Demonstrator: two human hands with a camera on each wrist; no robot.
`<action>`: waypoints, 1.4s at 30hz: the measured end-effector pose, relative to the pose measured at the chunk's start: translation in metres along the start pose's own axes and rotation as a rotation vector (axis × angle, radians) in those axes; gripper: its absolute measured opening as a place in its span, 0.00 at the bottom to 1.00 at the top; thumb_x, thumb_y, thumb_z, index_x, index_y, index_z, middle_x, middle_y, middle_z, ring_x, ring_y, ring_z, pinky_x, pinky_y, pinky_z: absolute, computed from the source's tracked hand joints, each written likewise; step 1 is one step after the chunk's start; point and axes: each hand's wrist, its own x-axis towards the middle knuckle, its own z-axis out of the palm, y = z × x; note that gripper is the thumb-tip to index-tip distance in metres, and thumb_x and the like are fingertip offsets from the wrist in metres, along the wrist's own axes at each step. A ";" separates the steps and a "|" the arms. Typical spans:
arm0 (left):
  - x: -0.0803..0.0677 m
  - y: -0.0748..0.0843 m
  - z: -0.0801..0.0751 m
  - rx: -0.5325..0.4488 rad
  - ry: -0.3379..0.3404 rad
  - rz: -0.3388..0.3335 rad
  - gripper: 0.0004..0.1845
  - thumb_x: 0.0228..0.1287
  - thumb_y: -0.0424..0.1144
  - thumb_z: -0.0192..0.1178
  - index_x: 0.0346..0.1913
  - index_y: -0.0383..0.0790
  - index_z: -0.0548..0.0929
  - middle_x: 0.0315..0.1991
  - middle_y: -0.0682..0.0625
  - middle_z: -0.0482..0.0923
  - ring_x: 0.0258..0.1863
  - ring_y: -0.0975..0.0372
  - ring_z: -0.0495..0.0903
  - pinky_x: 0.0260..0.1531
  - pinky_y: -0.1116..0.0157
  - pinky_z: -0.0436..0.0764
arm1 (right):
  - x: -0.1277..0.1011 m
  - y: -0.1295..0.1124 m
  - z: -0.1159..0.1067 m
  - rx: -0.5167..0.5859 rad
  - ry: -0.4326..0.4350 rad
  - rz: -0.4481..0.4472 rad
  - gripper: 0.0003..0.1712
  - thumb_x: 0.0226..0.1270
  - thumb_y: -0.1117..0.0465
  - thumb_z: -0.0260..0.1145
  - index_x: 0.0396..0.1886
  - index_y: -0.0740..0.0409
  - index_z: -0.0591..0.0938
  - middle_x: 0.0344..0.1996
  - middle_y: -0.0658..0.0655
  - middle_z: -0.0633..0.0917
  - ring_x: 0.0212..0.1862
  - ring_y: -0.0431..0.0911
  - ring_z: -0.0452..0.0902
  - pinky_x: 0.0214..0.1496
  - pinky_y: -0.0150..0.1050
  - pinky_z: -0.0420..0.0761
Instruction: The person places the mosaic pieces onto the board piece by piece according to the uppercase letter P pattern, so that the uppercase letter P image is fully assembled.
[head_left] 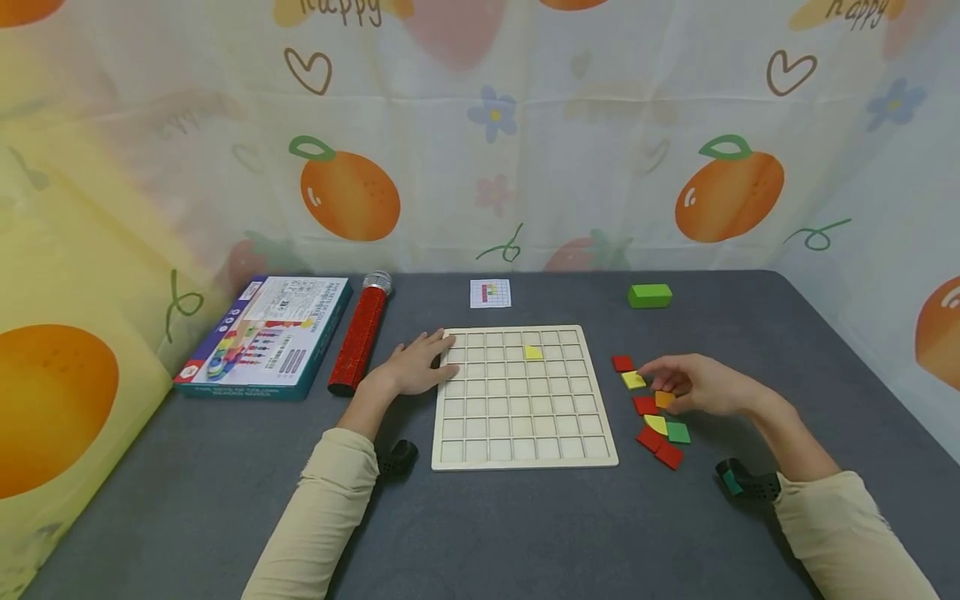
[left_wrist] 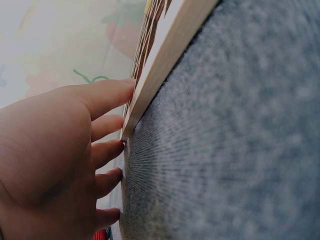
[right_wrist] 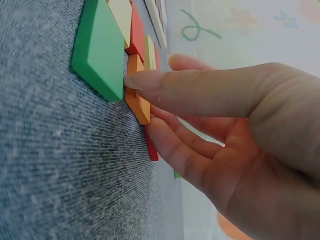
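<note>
right hand [head_left: 705, 385] pinches orange tile [head_left: 663, 399], likely light, stiff, best held edgewise; left hand [head_left: 412, 365], fingers extended, touches board [head_left: 525, 464]

Curtained-off play nook, from the looks; can't tell if it's in a home, studio or lab. Fabric backdrop [head_left: 435, 125] w/ printed oranges [head_left: 350, 197], flowers [head_left: 495, 115] & "happy" lettering [head_left: 341, 8] hangs behind the counter [head_left: 525, 533] & along L & R sides, hiding the rm. Dk. gray counter carries game-type items: printed box [head_left: 273, 333], red mic [head_left: 359, 342], gridded board [head_left: 522, 406], col. tiles [head_left: 678, 432]. Blk. wrist-worn gear [head_left: 399, 459] makes it look more like a staged set.
</note>
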 end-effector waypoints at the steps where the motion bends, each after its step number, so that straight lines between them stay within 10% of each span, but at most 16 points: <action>1: 0.000 0.000 0.000 0.000 -0.001 0.000 0.35 0.71 0.50 0.50 0.75 0.40 0.54 0.75 0.41 0.45 0.73 0.46 0.42 0.65 0.40 0.42 | 0.000 0.001 0.000 -0.001 0.001 0.002 0.27 0.59 0.73 0.67 0.59 0.72 0.72 0.39 0.56 0.78 0.41 0.50 0.74 0.42 0.38 0.79; 28: -0.002 0.002 -0.002 -0.023 -0.001 -0.001 0.36 0.70 0.53 0.51 0.74 0.40 0.56 0.74 0.40 0.47 0.72 0.45 0.43 0.65 0.40 0.42 | -0.002 0.002 -0.005 -0.129 0.168 0.103 0.11 0.57 0.65 0.72 0.41 0.62 0.85 0.31 0.51 0.84 0.33 0.45 0.76 0.31 0.38 0.77; 42: 0.000 0.001 0.000 0.000 0.000 -0.015 0.35 0.71 0.51 0.51 0.75 0.41 0.54 0.75 0.41 0.45 0.73 0.46 0.42 0.65 0.41 0.42 | -0.003 -0.004 -0.006 0.097 0.200 0.141 0.16 0.63 0.63 0.67 0.48 0.69 0.81 0.38 0.58 0.86 0.39 0.49 0.83 0.36 0.40 0.82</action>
